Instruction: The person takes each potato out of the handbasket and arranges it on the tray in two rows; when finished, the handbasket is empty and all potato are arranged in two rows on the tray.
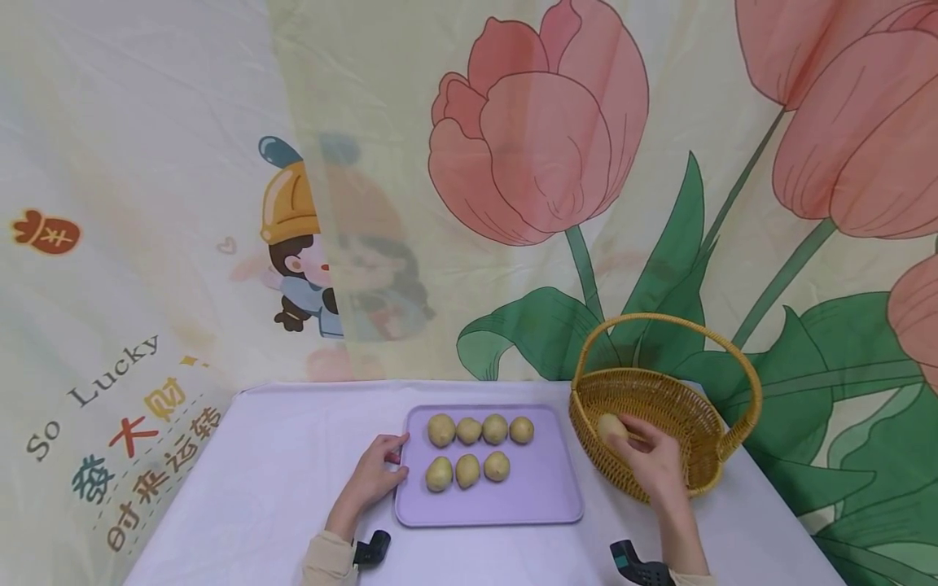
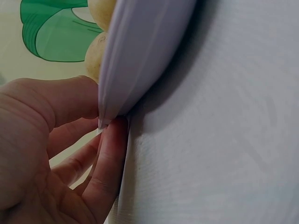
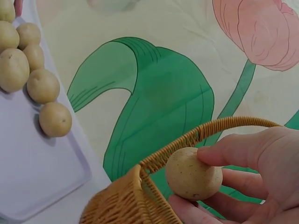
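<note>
My right hand (image 1: 655, 464) holds a small round potato (image 3: 192, 173) between thumb and fingers, over the left part of a wicker basket (image 1: 699, 407) with a tall arched handle. On the table, a lilac tray (image 1: 542, 496) bears several potatoes in two rows; the back row ends with a potato (image 1: 521, 430) at its right, the front row with another (image 1: 497, 466). At the tray's left edge, my left hand (image 1: 371, 476) pinches the rim, thumb on the upper side and a finger (image 2: 110, 161) low against the outer side, by the table.
The table (image 1: 242, 480) has a white cloth. Behind it hangs a curtain (image 1: 396, 203) printed with tulips and cartoon figures. The basket stands just right of the tray, at the table's right edge, its handle (image 1: 667, 319) arching over the opening.
</note>
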Tool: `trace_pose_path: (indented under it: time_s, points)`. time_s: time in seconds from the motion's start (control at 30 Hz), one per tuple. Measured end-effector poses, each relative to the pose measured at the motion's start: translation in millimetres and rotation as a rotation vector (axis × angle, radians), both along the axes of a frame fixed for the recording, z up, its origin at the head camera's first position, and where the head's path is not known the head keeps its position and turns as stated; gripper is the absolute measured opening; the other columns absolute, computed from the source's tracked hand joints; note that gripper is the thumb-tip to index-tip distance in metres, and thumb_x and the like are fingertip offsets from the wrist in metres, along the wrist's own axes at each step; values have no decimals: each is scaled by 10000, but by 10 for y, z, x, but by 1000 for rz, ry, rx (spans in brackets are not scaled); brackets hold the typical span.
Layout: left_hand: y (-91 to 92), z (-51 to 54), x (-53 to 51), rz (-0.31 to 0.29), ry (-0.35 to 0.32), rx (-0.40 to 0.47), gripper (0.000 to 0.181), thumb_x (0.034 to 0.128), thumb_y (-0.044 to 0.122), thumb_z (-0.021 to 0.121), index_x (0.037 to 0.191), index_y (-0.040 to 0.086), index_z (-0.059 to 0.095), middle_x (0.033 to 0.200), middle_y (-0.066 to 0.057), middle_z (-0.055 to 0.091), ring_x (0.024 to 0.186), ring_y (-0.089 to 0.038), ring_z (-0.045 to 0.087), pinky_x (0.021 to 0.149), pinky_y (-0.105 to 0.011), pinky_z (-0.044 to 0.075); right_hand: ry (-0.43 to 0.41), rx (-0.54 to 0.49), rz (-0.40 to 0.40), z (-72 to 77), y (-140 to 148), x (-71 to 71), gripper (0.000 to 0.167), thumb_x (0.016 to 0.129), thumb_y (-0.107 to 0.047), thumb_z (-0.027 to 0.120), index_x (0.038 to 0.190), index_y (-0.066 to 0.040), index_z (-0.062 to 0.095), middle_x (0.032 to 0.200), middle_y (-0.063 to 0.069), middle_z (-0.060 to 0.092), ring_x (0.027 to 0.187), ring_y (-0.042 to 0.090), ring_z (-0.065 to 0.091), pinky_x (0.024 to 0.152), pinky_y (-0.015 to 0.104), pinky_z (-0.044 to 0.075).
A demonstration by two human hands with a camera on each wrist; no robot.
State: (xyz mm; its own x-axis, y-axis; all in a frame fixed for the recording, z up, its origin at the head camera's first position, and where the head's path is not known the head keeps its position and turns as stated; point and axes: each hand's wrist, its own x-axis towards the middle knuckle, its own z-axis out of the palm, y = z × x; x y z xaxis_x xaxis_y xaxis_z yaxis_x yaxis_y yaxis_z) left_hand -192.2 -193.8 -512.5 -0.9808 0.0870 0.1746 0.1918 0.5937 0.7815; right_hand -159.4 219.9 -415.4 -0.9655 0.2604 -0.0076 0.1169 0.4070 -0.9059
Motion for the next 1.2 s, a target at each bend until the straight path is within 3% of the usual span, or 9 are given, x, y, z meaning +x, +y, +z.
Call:
trace_pose_path:
  time_s: [0.57,0.9,1.2]
  points:
    - [2,18,1,-7,30,19,563,705,-84,744,1255,-79,623,1122,-146,581,857,-212,596,759,-317,492,19,-75,31,-16,-220,45,503,907,-186,708,1352,0,568,1339,231,543,1174,348,566,750,149,472]
    - [4,30,9,-10,12,18,566,713,-77,745,1264,-80,615,1130,-145,578,869,-212,595,757,-328,494,85,-141,46,-76,-314,30,456,875,-62,720,1298,55,596,1277,257,581,1010,182,637,737,182,509]
    - [8,23,11,-11,17,17,565,708,-80,741,1259,-82,617,1129,-151,579,864,-215,597,757,-330,493,57,-177,47,-111,-387,62,478,871,-41,707,1318,65,573,1322,275,557,1124,319,623,773,162,489]
